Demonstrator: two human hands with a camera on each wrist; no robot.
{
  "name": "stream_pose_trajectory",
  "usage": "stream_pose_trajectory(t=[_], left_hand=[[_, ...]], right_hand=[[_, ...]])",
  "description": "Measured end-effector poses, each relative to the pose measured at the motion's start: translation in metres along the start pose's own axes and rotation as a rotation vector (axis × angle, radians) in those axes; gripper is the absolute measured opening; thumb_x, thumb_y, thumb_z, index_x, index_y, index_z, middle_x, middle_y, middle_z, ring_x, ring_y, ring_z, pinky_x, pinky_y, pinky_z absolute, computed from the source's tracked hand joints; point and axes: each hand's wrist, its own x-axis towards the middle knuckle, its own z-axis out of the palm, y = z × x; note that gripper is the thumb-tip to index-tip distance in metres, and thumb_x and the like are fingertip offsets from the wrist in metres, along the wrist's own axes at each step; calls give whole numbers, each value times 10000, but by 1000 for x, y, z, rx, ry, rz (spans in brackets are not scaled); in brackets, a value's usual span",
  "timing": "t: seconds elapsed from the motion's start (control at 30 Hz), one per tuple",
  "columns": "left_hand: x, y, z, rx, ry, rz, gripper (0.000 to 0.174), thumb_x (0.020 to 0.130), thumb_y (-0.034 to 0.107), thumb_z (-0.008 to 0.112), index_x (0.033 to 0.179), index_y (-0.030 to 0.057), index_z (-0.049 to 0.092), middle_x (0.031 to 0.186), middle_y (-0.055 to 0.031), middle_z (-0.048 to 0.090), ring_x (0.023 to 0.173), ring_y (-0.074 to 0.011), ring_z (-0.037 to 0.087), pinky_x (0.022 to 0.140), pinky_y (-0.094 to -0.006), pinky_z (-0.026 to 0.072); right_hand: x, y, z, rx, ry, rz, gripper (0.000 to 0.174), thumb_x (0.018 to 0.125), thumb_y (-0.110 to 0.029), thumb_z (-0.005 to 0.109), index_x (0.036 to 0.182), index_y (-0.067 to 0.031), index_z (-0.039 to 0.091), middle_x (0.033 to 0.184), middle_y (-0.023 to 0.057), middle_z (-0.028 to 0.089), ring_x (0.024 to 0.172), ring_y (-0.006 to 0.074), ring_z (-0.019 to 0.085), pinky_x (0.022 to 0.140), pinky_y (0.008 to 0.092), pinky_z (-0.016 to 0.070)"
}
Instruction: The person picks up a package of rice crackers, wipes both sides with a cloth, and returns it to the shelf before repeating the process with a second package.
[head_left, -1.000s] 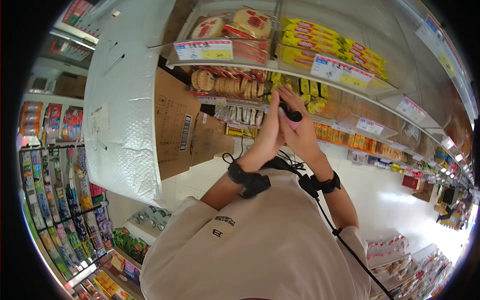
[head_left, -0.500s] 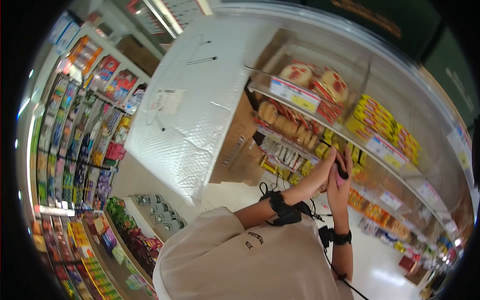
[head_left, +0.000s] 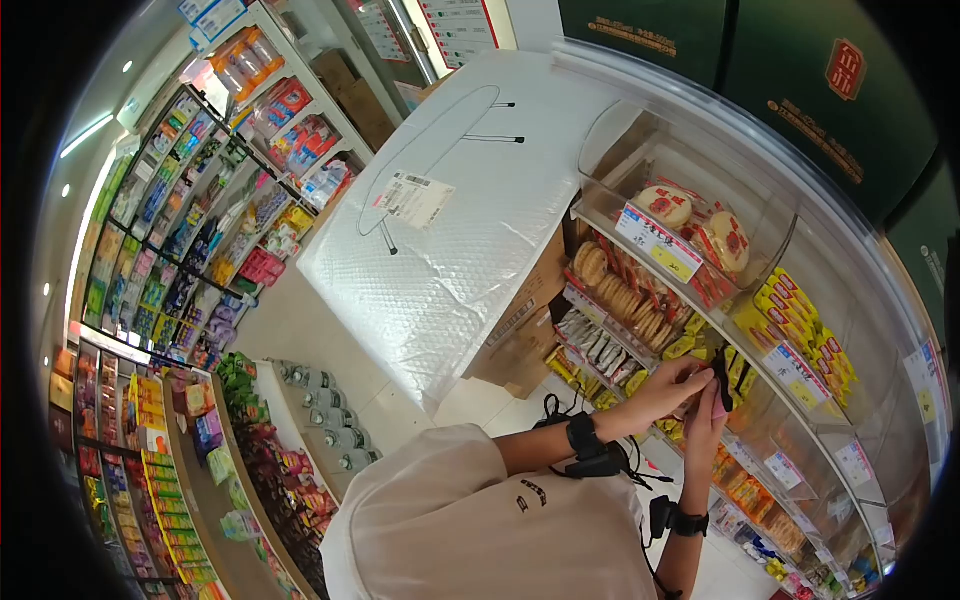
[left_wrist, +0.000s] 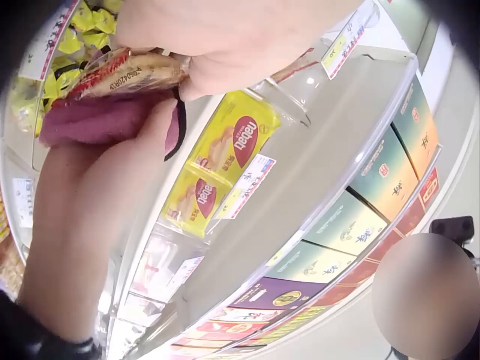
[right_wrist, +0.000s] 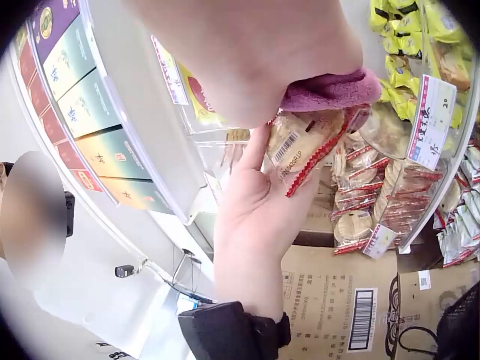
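A purple cloth with black edging (left_wrist: 97, 124) lies in my right hand (head_left: 703, 425), gripped between thumb and fingers. My left hand (head_left: 662, 395) is right beside it and holds a flat, round biscuit in a clear packet with red edges (right_wrist: 300, 150). In the right wrist view, the packet rests against the left palm, its printed date and barcode showing, and its upper part meets the cloth. The left wrist view shows the packet (left_wrist: 127, 75) between both hands. Most of the left fingers are hidden there.
Both hands are close in front of a snack shelf with price tags (head_left: 660, 240), yellow packets (head_left: 800, 320) and packed round biscuits (head_left: 625, 290). A foil-wrapped panel (head_left: 450, 270) juts out at left, above cardboard boxes (right_wrist: 322, 300). Water bottles (head_left: 330, 410) stand on the floor side.
The head view has swung left, so shelf and hands sit further right. Earlier the palms were pressed flat together around the cloth; now the left fingers are bent and the hands slightly parted.
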Motion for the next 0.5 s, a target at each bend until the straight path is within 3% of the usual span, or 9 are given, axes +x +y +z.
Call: stream_pose_trajectory(t=[0.17,0.3,0.33,0.43,0.47,0.5], left_hand=[[7,9,-10,113,20,162,399,1044,349,573,1142,-28,663,949,-11,634,895,-45,522,737,-234,452],[15,9,-19,360,66,295,427,1046,355,563,1117,-56,652,923,-49,642,848,-73,540,718,-256,452],[16,7,-20,382,69,300,423,1044,349,566,1111,-59,653,914,-53,644,843,-79,546,720,-260,453],[21,14,-24,387,15,216,416,1025,336,595,1169,-54,629,985,-84,648,902,-117,573,762,-282,465],[22,16,-25,376,-11,171,423,1017,332,608,1201,-49,616,1025,-98,649,934,-133,584,783,-290,471],[20,14,-24,420,51,220,437,1007,322,625,1249,-39,582,1077,-111,636,977,-156,585,821,-306,472]], right_hand=[[3,19,2,390,-28,-123,461,1076,-284,512,1461,-34,466,1399,64,540,1235,136,533,1029,279,432],[-24,-10,14,482,-100,-80,473,1048,-213,572,1458,-14,447,1408,64,545,1250,148,537,1044,307,435],[-22,-9,10,484,-120,-92,491,1018,-196,627,1451,-27,468,1397,72,559,1237,174,563,1020,349,485],[-21,-19,7,380,-103,-129,466,1017,-195,629,1428,-23,493,1312,79,612,1128,160,624,899,325,548],[-22,-26,7,305,-99,-156,438,1023,-190,617,1409,-12,509,1216,73,643,993,143,668,754,289,580],[-21,-27,7,230,-47,-165,423,1027,-182,606,1398,-4,510,1185,68,647,952,128,666,722,277,578]])
